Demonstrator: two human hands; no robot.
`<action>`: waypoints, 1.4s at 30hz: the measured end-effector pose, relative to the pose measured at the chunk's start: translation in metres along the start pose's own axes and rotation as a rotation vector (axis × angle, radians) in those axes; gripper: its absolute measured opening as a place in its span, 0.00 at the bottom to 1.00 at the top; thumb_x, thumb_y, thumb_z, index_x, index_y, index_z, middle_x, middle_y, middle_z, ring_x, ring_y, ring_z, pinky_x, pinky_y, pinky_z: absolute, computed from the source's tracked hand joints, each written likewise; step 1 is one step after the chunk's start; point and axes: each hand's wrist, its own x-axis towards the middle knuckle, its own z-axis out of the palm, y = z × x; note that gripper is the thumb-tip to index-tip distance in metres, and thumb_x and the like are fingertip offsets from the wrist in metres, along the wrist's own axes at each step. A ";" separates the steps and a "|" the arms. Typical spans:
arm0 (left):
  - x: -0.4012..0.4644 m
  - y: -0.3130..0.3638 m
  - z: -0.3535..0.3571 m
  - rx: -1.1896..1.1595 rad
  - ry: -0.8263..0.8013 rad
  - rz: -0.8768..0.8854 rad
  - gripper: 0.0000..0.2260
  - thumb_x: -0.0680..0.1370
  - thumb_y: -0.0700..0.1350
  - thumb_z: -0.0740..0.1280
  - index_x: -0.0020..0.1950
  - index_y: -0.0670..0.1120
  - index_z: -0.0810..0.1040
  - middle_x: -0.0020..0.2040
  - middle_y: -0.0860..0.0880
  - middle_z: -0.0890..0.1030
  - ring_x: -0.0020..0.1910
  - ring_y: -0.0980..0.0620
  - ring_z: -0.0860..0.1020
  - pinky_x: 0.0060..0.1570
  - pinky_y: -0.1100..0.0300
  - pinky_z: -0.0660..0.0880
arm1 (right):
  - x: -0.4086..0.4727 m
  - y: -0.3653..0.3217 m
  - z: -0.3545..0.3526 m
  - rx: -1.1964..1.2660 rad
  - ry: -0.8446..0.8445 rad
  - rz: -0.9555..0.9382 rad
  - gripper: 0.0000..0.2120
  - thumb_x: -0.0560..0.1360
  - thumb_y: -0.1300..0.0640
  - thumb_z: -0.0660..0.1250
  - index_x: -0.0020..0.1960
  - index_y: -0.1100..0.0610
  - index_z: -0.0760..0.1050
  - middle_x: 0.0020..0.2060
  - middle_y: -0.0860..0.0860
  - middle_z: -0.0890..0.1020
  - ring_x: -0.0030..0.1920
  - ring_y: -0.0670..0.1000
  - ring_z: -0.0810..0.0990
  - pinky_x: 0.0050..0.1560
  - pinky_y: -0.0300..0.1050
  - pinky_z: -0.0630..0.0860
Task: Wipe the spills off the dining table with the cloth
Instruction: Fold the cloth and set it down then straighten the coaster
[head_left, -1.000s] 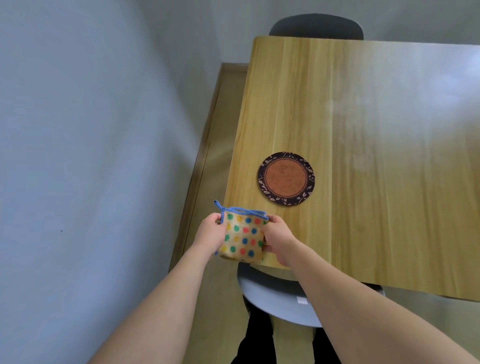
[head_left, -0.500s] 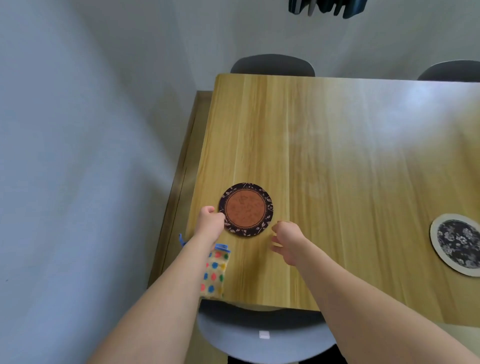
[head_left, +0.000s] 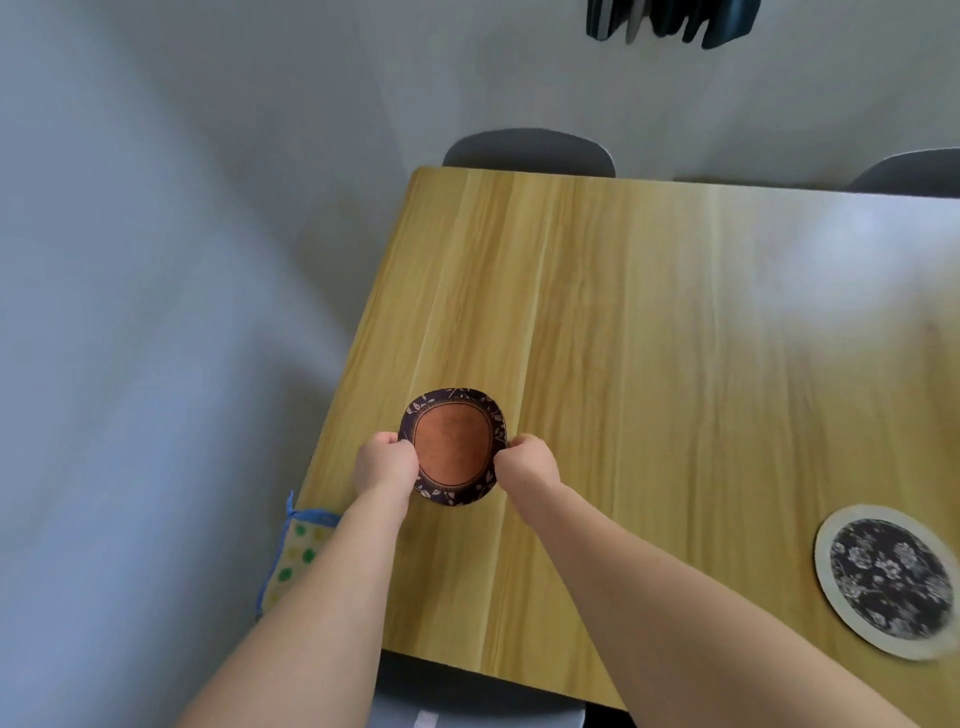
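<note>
Head view: left hand (head_left: 387, 460) and right hand (head_left: 524, 462) pinch opposite edges of the round brown coaster (head_left: 453, 447) on the dining table (head_left: 649, 338). Dotted cloth (head_left: 296, 551) hangs over the table's left edge.

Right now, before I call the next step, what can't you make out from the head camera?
- Spotted cloth: mostly hidden behind the left forearm at the table's near-left corner.
- Spills: none discernible; glare washes out the far right of the tabletop.
- Orange mat: edges covered by left hand and right hand, which pinch it.
- Floral mat: blurred, near the right frame edge.
</note>
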 end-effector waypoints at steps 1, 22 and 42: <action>-0.008 0.008 0.003 -0.016 -0.018 0.015 0.08 0.76 0.37 0.59 0.48 0.46 0.77 0.45 0.46 0.79 0.41 0.45 0.75 0.39 0.57 0.70 | -0.004 -0.001 -0.016 0.011 0.024 -0.007 0.13 0.74 0.66 0.56 0.56 0.58 0.72 0.45 0.53 0.78 0.35 0.50 0.73 0.30 0.40 0.68; -0.044 0.104 0.224 -0.067 -0.167 0.074 0.05 0.78 0.41 0.64 0.44 0.48 0.78 0.38 0.49 0.80 0.41 0.46 0.77 0.47 0.51 0.77 | 0.110 0.042 -0.228 0.179 0.178 -0.043 0.08 0.74 0.61 0.62 0.51 0.55 0.76 0.43 0.52 0.81 0.43 0.54 0.81 0.48 0.50 0.79; -0.247 0.034 0.347 0.390 -0.837 0.003 0.17 0.73 0.45 0.66 0.61 0.44 0.70 0.52 0.46 0.78 0.40 0.50 0.77 0.41 0.56 0.75 | 0.041 0.165 -0.408 -0.752 0.171 0.365 0.27 0.76 0.52 0.55 0.72 0.61 0.58 0.66 0.60 0.70 0.64 0.61 0.72 0.66 0.59 0.66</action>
